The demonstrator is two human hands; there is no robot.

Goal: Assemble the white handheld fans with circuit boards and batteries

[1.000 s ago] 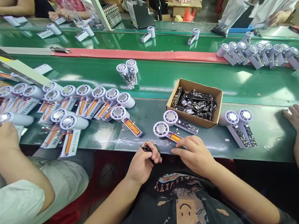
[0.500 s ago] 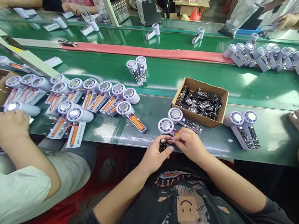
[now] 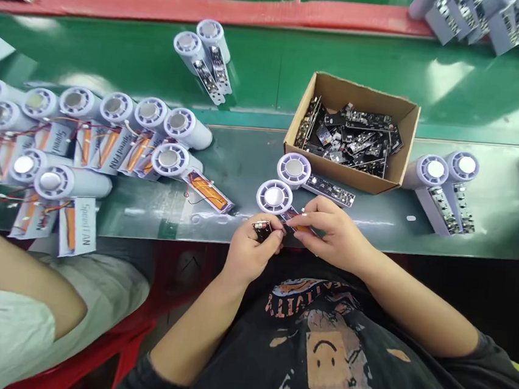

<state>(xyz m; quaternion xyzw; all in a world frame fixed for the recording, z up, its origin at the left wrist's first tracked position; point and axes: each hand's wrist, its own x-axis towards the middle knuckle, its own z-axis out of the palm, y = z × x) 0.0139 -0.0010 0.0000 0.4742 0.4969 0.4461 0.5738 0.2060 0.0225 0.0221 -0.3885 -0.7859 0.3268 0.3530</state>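
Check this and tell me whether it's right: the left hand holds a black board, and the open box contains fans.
The contents are wrong: the head view shows loose boards in the open box. The left hand does hold a black board.

Black circuit board (image 3: 262,231), red and silvery parts at its upper end: held, mostly covered, out past the near left corner of the cardboard box (image 3: 362,181). Pale lilac fan unit (image 3: 274,196) closer to that same corner but not touching, spoked round face up with silver hub, handle angled right, orange strip showing, rest hidden.
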